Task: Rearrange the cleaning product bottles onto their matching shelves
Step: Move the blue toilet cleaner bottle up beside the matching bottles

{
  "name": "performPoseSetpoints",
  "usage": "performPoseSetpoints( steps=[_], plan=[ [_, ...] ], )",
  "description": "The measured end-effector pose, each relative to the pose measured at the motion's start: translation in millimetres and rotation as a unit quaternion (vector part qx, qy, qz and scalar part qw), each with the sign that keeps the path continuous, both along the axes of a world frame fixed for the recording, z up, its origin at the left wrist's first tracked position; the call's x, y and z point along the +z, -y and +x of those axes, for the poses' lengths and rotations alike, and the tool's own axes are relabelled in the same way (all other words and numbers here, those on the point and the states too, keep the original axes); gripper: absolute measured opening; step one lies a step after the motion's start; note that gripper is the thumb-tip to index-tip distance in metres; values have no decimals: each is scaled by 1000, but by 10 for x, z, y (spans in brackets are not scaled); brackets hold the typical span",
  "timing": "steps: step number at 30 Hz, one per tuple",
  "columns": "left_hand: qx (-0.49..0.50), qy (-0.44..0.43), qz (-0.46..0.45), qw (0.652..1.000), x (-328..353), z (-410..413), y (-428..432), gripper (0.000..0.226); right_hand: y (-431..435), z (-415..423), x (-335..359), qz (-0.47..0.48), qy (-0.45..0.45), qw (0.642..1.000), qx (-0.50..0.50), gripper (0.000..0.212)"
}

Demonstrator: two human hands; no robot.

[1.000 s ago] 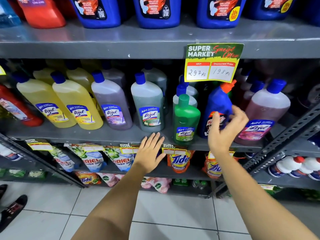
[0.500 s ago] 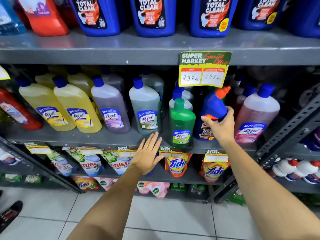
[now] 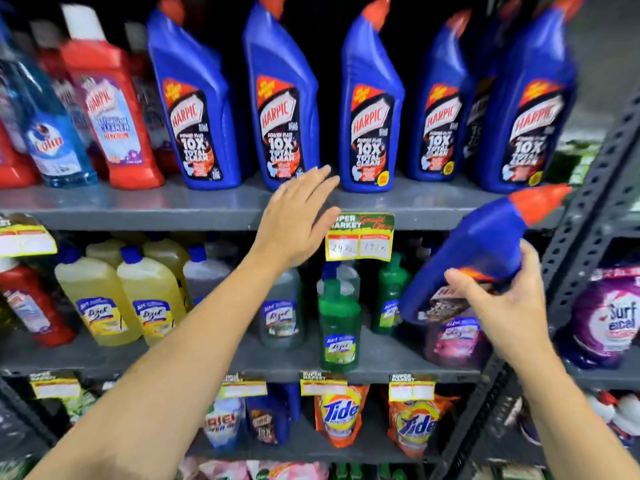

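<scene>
Both fingers: right hand [image 3: 498, 306] grips blue bottle [image 3: 474, 258], left hand [image 3: 294, 216] spread.

Tide pouches [image 3: 337, 415] btm shelf; price tag [image 3: 360, 237] above.

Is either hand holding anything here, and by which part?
The right hand grips the tilted blue Harpic bottle around its lower body. The left hand holds nothing.

Single view only, worn at head height, facing forward and slightly down onto a store rack at arm's reach. The upper shelf [image 3: 145, 206] edge crosses the frame above centre; the middle shelf [image 3: 381, 362] and lower shelves fall below. Both forearms enter from the bottom edge. Wide-angle lens bends the right upright [image 3: 585, 209]. Frame shows motion blur.
</scene>
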State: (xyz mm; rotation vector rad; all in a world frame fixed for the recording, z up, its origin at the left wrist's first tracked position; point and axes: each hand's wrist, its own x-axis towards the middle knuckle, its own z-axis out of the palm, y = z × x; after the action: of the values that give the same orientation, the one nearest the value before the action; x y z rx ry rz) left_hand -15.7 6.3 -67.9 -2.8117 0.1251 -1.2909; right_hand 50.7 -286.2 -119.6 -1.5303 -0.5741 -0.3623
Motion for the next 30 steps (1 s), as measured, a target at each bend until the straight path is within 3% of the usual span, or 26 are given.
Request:
performPoseSetpoints(
  steps=[3,6,10,12,16,20,25,27,30],
  plan=[
    [41,-43,18,998,33,135,21,56,24,70,606,46,42,998,23,71],
    [49,-28,25,998,16,143,33,54,-40,221,1169,62,66,995,39,60],
    [58,-11,32,998,-3,157,25,50,-242,548,1677,25,69,997,37,87],
    [63,-4,27,998,-16,167,22,49,-366,706,1809,-8,42,998,39,82],
    [76,0,17,997,-50,170,13,48,-521,920,1914,-74,-34,996,41,62],
    [73,6,18,997,-47,181,14,47,-594,978,1981,-131,-63,988,55,69],
    [74,25,22,997,-63,195,10,45,-598,931,1941,-137,-62,988,37,70],
    [72,28,23,997,-69,204,4,45,-603,901,1886,-125,-49,991,19,76],
    [65,34,26,997,-78,212,-6,45,-669,804,1699,-119,5,990,-70,105]
  ],
)
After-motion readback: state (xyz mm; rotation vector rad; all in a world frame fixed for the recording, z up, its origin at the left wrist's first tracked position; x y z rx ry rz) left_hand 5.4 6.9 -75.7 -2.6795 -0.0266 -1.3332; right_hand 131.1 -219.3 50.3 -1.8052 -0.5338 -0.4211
